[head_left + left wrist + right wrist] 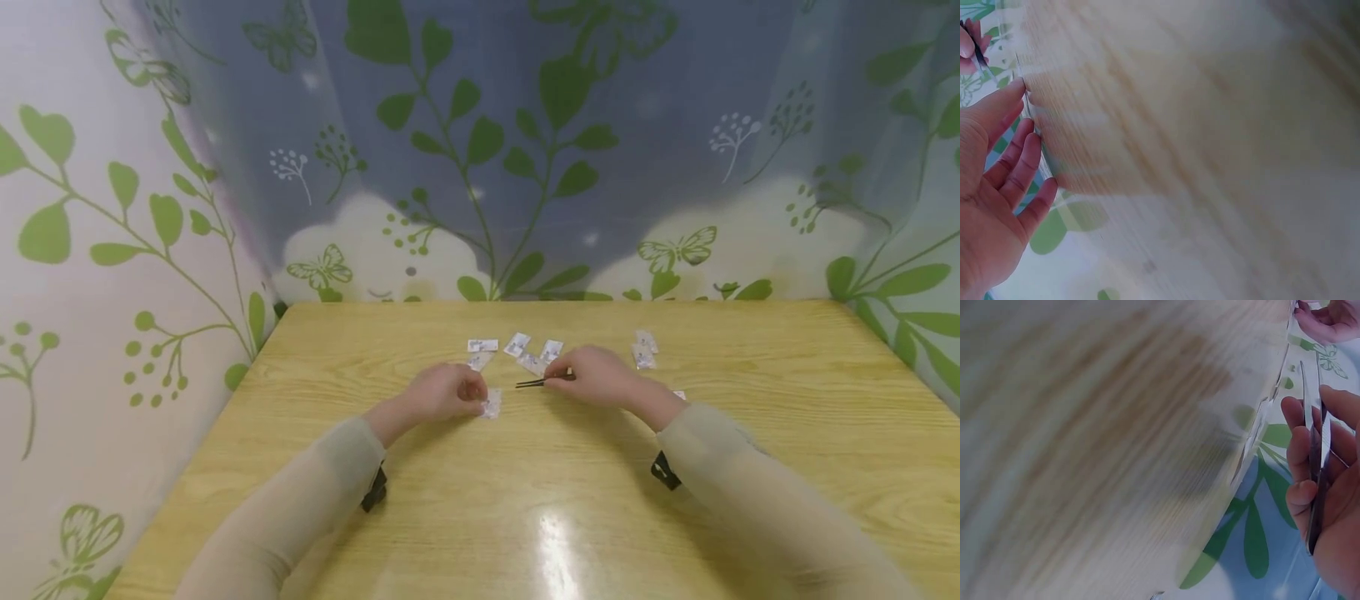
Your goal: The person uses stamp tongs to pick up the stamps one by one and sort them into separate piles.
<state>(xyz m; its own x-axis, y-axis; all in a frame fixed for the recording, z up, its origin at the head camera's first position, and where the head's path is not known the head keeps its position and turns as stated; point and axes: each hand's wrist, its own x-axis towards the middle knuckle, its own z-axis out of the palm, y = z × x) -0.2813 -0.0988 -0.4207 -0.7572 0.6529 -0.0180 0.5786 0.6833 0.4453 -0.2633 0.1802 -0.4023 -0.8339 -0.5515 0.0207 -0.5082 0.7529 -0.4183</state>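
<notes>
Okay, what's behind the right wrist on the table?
The white corner of what looks like a small packet peeks past the wrist; the rest is covered.

Shows, on the table (pixel 457 525), packets (pixel 517 343) at far middle, a curtain (pixel 502 225) behind, a packet pair (pixel 642 357) to the right. Nearer, has a single packet (pixel 492 406) beside the left hand (pixel 444 392), left of tweezers (pixel 531 383) in the right hand (pixel 597 377).

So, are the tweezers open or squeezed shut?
Open: the tweezers in the right hand have their two tips apart, with a gap between them.
</notes>
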